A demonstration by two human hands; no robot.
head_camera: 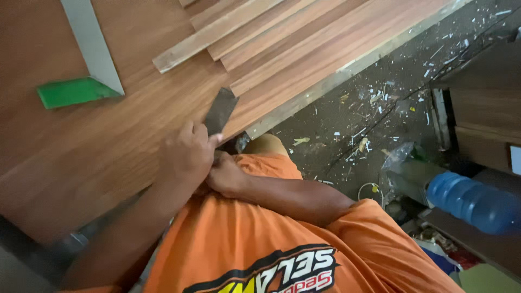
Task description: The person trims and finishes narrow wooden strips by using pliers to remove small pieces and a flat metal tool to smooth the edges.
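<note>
Both hands grip a flat, dark, seemingly metal file.

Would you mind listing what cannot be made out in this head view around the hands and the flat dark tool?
- Lower end of the flat dark tool: covered by the left hand.
- Right hand: fingers tucked behind the left hand, grip unclear.
- Metal square: cut off by the top edge.
- Blue bottle: blurred, cut off by the right edge.
</note>
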